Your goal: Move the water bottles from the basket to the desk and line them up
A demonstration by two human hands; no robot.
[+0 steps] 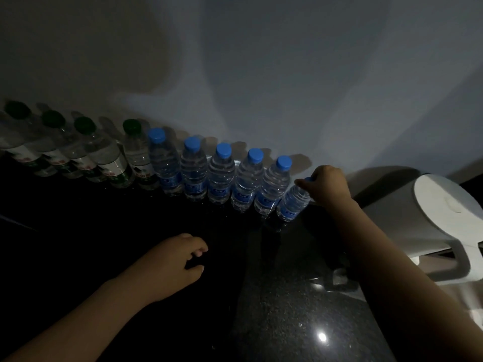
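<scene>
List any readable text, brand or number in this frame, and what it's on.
No text is legible; the frame is dark.
blue-capped bottles: blue labels with a white mark, too blurred to read.
green-capped bottles: white-and-green labels with reddish print, too blurred to read.
white appliance: no marking visible.

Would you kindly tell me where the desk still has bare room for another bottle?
Bare desk lies in front of the row, around the left hand. Along the wall, green-capped bottles and blue-capped bottles stand packed; the right hand, gripping the end bottle, fills the gap before the white appliance.
</scene>
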